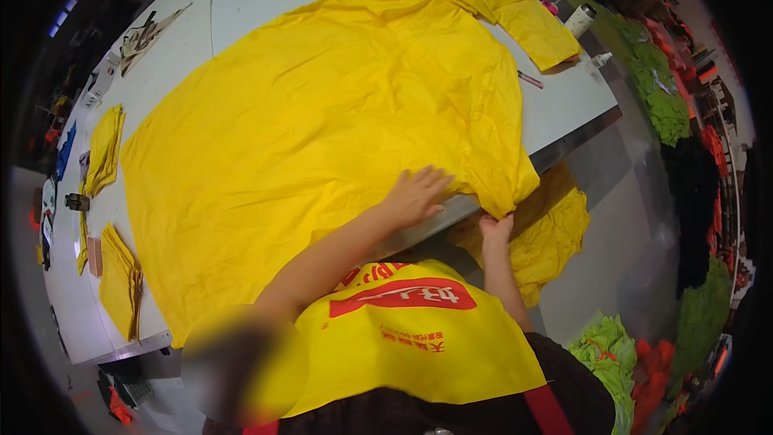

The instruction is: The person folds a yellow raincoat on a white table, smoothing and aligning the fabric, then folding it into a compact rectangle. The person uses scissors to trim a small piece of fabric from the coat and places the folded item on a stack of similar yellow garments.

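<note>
A large yellow garment (322, 105) of thin cloth lies spread over the white table, lightly wrinkled, its near edge reaching the table's front edge. My left hand (417, 196) rests flat on its near edge, fingers stretched out and pointing right. Just past the table edge, my right hand (496, 228) pinches a corner of the garment that hangs over the side. Below that corner, a crumpled pile of yellow cloth (551, 229) sits lower than the tabletop. I wear a yellow apron (411, 338) with red printing.
On the white table (173, 56), folded yellow pieces (121, 286) lie at the left. A folded yellow garment (531, 28), a pen (530, 79), a white bottle (580, 21) and a small squeeze bottle (598, 62) are at the far right. Green cloth heaps (604, 354) lie right of me.
</note>
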`<move>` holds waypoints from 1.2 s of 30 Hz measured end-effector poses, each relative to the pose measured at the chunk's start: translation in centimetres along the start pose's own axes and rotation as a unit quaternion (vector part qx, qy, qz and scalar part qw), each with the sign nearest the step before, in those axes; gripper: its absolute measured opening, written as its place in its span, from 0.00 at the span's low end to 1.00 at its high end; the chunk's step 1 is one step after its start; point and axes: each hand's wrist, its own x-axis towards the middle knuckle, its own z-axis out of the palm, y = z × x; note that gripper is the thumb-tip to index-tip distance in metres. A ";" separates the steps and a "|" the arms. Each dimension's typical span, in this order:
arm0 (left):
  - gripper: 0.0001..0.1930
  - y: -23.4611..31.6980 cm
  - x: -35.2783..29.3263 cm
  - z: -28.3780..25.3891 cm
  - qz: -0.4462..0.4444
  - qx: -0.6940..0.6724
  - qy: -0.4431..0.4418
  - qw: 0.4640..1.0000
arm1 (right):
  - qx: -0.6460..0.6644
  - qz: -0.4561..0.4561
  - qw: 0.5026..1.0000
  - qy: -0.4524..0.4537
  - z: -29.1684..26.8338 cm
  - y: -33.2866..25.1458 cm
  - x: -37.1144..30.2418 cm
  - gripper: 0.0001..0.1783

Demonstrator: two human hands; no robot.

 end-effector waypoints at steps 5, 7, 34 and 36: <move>0.39 3.6 4.3 1.3 -0.089 0.020 -0.132 0.987 | -0.138 -0.290 0.938 -0.129 7.4 -5.2 -9.9 0.14; 0.41 3.6 4.2 1.9 -0.097 0.031 -0.149 0.984 | -0.369 -0.462 0.785 -0.186 10.8 -4.8 -16.2 0.11; 0.23 -10.7 -24.2 -12.6 -0.433 0.080 0.508 0.740 | -0.549 -0.464 0.137 -0.682 12.7 0.2 -9.3 0.14; 0.24 -11.5 -18.3 -13.9 -0.381 0.158 0.457 0.788 | -0.543 -0.468 0.134 -0.685 13.0 0.0 -9.3 0.13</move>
